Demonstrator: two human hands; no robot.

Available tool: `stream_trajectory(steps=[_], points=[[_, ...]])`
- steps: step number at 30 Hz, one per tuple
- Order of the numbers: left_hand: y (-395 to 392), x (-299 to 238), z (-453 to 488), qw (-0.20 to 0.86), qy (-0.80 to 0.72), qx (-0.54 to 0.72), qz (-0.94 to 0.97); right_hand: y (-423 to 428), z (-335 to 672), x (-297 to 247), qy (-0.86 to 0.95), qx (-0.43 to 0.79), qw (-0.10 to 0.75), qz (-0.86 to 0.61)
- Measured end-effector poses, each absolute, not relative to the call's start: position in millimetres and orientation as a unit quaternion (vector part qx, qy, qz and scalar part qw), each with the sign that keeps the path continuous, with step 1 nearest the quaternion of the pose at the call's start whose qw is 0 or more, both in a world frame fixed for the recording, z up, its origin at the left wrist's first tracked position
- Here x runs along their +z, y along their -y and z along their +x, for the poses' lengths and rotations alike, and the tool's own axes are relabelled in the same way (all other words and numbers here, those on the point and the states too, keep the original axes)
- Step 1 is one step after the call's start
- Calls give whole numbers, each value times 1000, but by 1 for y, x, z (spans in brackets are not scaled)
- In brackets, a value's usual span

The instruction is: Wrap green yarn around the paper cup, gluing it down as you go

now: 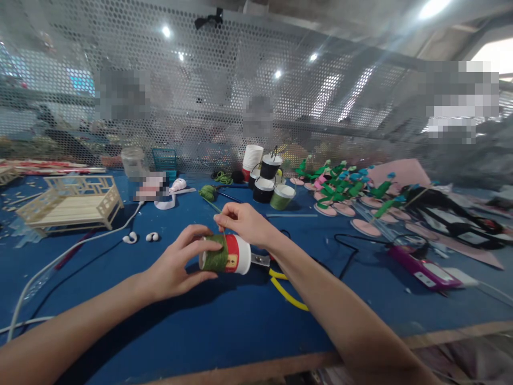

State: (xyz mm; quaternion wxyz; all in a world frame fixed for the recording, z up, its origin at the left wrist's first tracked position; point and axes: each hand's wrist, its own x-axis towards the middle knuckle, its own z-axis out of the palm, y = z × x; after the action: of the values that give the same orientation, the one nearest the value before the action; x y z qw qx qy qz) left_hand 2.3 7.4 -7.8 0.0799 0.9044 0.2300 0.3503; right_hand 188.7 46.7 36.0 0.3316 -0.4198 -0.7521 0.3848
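My left hand (180,262) is closed around a paper cup (239,254) lying on its side above the blue table. Green yarn covers the cup's left part, while a red band and white end show on the right. Between thumb and fingers, my right hand (240,222) pinches the green yarn strand (211,203) just over the cup. That strand runs back to a small ball of green yarn (207,192). Behind the cup lie scissors with yellow handles (290,297), partly hidden by my right forearm.
Small wrapped buckets (282,197) and stacked white cups (253,156) stand at the back. Green and blue craft flowers on pink discs (365,227) fill the right, near a purple glue-gun-like device (420,267). A miniature wooden bed (72,206) and white cable (76,246) are left.
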Motion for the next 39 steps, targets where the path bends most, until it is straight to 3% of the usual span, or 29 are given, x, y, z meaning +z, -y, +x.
stream_trajectory(steps=[27,32,39], points=[[-10,-9,3,-41,-175,345,921,-49,187,30,801,322,245,-441],[-10,-11,2,44,-238,357,902,-45,184,33,801,260,247,-480],[-11,-10,6,247,-343,362,831,-40,178,29,808,201,289,-473]])
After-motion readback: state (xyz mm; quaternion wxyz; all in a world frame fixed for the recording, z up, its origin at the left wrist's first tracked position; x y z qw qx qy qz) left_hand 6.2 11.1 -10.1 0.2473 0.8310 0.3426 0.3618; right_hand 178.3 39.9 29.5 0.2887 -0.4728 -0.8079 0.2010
